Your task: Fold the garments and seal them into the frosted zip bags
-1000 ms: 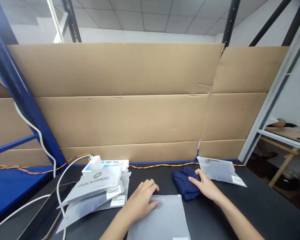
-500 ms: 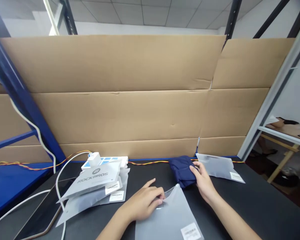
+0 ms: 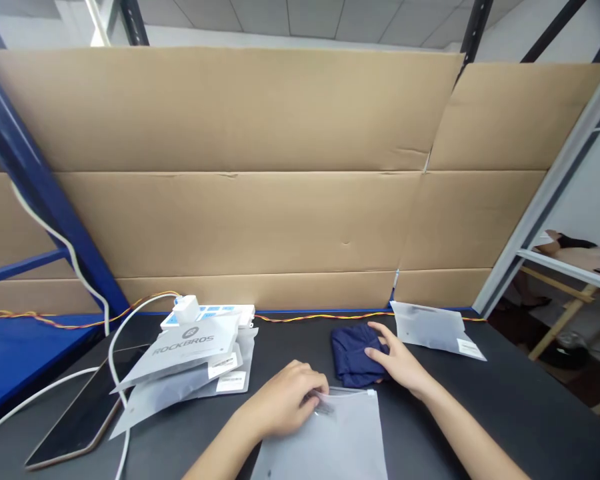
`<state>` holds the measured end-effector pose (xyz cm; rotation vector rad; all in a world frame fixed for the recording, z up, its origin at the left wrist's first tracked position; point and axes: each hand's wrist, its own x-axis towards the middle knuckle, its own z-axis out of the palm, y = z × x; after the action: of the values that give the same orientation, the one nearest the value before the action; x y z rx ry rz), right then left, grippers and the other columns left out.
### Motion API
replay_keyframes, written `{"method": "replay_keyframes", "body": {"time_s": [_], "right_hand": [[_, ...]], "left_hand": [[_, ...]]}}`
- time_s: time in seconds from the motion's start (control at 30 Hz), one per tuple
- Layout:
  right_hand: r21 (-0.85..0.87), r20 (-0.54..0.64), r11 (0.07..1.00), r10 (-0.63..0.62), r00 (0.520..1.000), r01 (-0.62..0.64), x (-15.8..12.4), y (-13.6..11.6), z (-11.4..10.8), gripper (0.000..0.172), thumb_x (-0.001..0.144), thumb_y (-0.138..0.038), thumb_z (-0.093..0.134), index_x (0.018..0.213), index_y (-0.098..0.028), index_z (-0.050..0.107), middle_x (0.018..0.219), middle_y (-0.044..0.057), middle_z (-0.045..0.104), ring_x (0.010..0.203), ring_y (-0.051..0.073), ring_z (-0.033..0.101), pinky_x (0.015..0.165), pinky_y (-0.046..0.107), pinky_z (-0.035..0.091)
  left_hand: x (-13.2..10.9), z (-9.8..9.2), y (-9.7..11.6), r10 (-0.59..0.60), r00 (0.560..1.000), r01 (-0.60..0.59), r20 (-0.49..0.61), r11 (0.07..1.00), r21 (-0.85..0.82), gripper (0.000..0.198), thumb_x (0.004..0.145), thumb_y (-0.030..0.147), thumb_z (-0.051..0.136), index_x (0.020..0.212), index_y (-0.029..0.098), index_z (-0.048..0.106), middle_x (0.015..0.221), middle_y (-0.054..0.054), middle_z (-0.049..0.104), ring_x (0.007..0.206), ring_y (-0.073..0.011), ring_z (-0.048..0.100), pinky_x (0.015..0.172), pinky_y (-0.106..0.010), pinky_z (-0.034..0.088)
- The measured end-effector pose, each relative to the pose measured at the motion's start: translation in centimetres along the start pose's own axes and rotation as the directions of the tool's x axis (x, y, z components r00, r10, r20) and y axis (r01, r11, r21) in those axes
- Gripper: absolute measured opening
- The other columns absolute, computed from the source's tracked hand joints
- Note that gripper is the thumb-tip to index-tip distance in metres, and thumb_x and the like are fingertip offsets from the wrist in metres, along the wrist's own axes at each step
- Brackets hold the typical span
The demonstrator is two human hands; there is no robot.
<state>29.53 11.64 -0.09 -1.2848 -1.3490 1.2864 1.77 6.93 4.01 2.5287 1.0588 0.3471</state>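
A frosted grey zip bag (image 3: 330,440) lies flat on the black table in front of me. My left hand (image 3: 285,400) rests on its top edge with fingers curled, pinching the zip strip. Just beyond it lies a folded dark blue cloth (image 3: 353,357). My right hand (image 3: 397,360) lies on the right side of the cloth, fingers closed around its edge.
A stack of grey ROCKBROS bags (image 3: 190,367) lies at the left, over a white power strip (image 3: 210,315). A tablet (image 3: 80,417) and white cables sit at far left. Another grey bag (image 3: 433,328) lies at back right. A cardboard wall (image 3: 260,200) backs the table.
The blue cloth has been brought down and left, closer to the zip bag's mouth. The bag was lifted at its corner and now lies flat again under my left hand.
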Motion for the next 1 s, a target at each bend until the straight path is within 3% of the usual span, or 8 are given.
{"method": "replay_keyframes", "body": {"time_s": [0.1,0.23,0.33,0.5,0.6,0.7,0.93,1.0], "right_hand": [[0.159,0.001,0.986,-0.053,0.999,0.052,-0.3,-0.2,1.6,0.060,0.080,-0.045,0.070,0.132,-0.033,0.044,0.110,0.005,0.066,0.087,0.024,0.069,0.072,0.039,0.059],[0.221,0.146,0.975,-0.006,0.989,-0.027,-1.0,-0.2,3.5,0.062,0.081,-0.046,0.068,0.134,-0.034,0.039,0.112,0.006,0.065,0.077,0.023,0.069,0.059,0.037,0.059],[0.136,0.206,0.991,-0.027,0.978,-0.001,-1.4,-0.6,3.1,0.061,0.079,-0.041,0.072,0.131,-0.031,0.043,0.110,0.005,0.067,0.089,0.024,0.068,0.067,0.034,0.058],[0.078,0.311,0.997,-0.001,0.950,-0.025,-1.8,-1.7,1.1,0.064,0.078,-0.038,0.072,0.134,-0.033,0.042,0.110,0.004,0.068,0.082,0.023,0.069,0.069,0.038,0.057],[0.136,0.259,0.990,-0.075,0.963,0.041,-2.1,-1.8,2.0,0.061,0.079,-0.038,0.073,0.133,-0.031,0.044,0.113,0.004,0.069,0.104,0.025,0.066,0.091,0.041,0.052],[0.181,0.245,0.979,-0.136,0.960,0.092,-2.4,-1.7,3.4,0.061,0.083,-0.038,0.070,0.136,-0.032,0.040,0.119,0.004,0.067,0.111,0.023,0.063,0.098,0.040,0.047],[0.036,0.548,0.999,-0.051,0.835,0.038,-2.7,-2.3,1.7,0.060,0.077,-0.025,0.073,0.132,-0.028,0.048,0.106,0.002,0.069,0.093,0.021,0.065,0.084,0.034,0.049],[0.029,0.549,0.999,-0.027,0.835,0.013,-2.8,-2.4,1.7,0.062,0.076,-0.024,0.072,0.132,-0.027,0.048,0.103,0.001,0.068,0.093,0.020,0.065,0.083,0.033,0.048]], "left_hand": [[0.0,0.1,0.5,0.046,0.999,-0.044,0.029,0.996,-0.079,0.019,0.086,0.012,0.055,0.094,0.027,0.062,0.091,0.003,0.068,0.093,-0.0175,0.062,0.106,-0.037,0.036],[0.2,0.5,0.2,0.045,0.999,-0.045,-0.007,0.987,-0.151,0.017,0.091,0.014,0.052,0.095,0.027,0.063,0.092,0.005,0.069,0.092,-0.0152,0.062,0.114,-0.038,0.026],[0.3,0.7,-0.7,-0.015,0.995,-0.002,-0.095,0.984,-0.176,0.013,0.092,0.019,0.053,0.094,0.026,0.064,0.092,0.003,0.069,0.099,-0.0185,0.058,0.109,-0.038,0.031],[0.4,0.8,-1.7,-0.099,0.983,0.061,-0.157,0.971,-0.233,0.004,0.088,0.026,0.063,0.091,0.025,0.066,0.093,0.001,0.067,0.103,-0.0225,0.050,0.096,-0.035,0.036],[0.4,1.1,-1.5,-0.118,0.982,0.073,-0.150,0.959,-0.275,0.006,0.085,0.028,0.068,0.088,0.024,0.065,0.090,0.000,0.064,0.097,-0.0212,0.050,0.088,-0.031,0.039],[0.5,1.3,-1.5,-0.117,0.979,0.065,-0.165,0.955,-0.290,0.007,0.084,0.027,0.070,0.085,0.022,0.065,0.089,0.001,0.062,0.091,-0.0190,0.051,0.085,-0.029,0.039],[0.7,0.8,-1.9,-0.077,0.984,0.007,-0.160,0.917,-0.398,0.014,0.085,0.034,0.072,0.082,0.021,0.069,0.087,0.001,0.063,0.087,-0.0169,0.057,0.089,-0.030,0.037],[0.6,0.9,-1.6,-0.095,0.983,0.030,-0.155,0.926,-0.376,0.014,0.084,0.035,0.073,0.082,0.022,0.070,0.088,0.001,0.063,0.092,-0.0183,0.054,0.090,-0.029,0.036]]}}
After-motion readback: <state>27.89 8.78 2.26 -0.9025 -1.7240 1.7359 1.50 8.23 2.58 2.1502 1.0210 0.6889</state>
